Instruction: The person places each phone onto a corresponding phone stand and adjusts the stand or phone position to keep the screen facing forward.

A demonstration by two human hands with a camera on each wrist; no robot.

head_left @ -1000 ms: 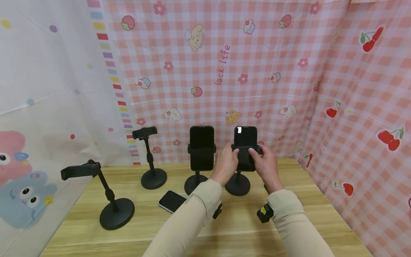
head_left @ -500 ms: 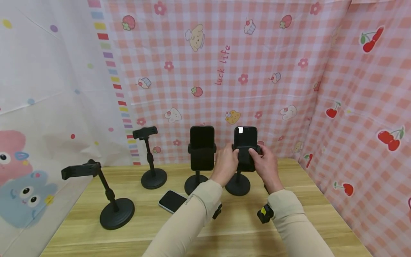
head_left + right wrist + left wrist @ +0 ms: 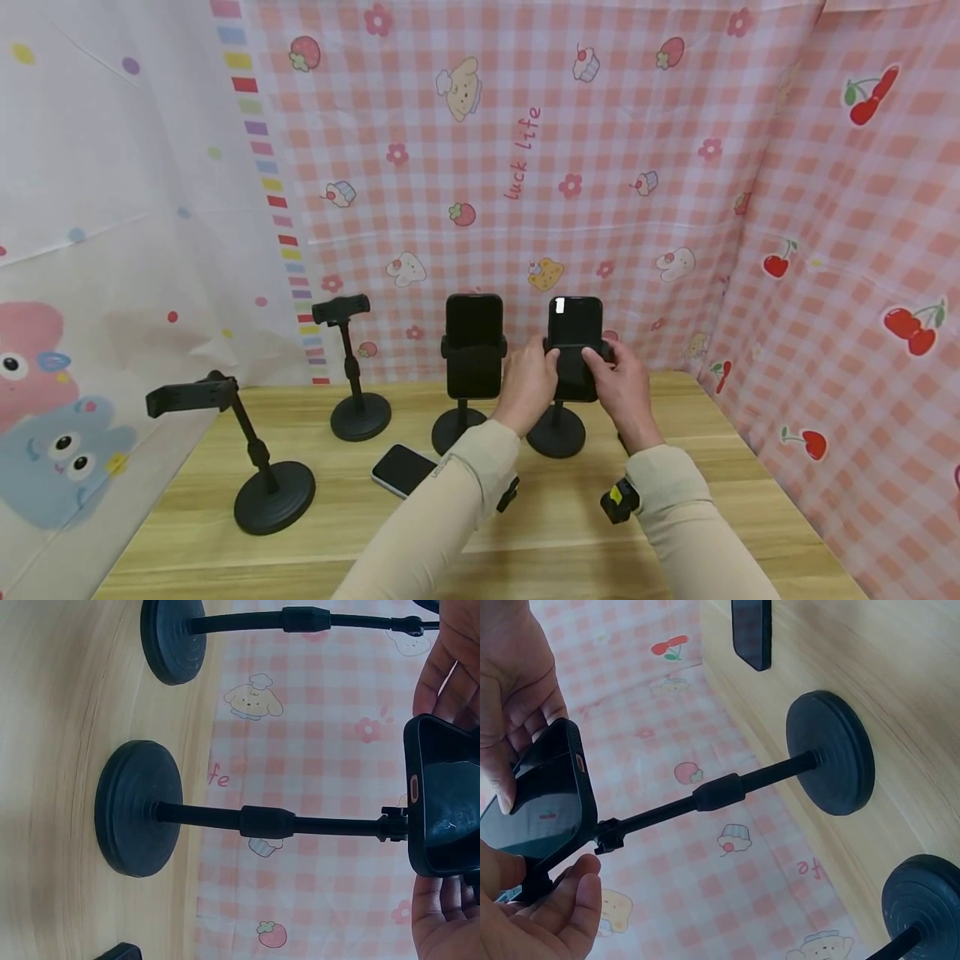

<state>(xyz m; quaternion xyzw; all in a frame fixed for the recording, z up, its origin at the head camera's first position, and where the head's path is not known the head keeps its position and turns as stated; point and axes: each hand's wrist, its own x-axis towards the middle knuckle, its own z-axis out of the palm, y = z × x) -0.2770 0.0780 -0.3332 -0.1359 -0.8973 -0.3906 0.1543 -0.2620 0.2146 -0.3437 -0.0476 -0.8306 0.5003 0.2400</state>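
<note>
A black phone (image 3: 576, 323) stands upright in the clamp of a black phone stand (image 3: 556, 433), its screen towards me. My left hand (image 3: 527, 379) grips the phone's left edge by the clamp end, fingers behind and thumb in front. On the opposite edge, my right hand (image 3: 626, 385) pinches it, thumb on the screen side. In the left wrist view both hands surround the phone (image 3: 551, 806) at the top of the pole. The right wrist view shows the stand's round base (image 3: 139, 810) flat on the table, with fingers on both sides of the phone.
Just left, another stand holds a second phone (image 3: 474, 321). Two stands with bare clamps, one farther back (image 3: 360, 417) and one nearer (image 3: 273, 497), stand at left. A phone (image 3: 403, 469) lies by my left forearm; another (image 3: 751, 634) lies right of the held one's stand.
Both hands keep the same grip on the phone, which stays in its clamp. The head view has shifted very slightly.
</note>
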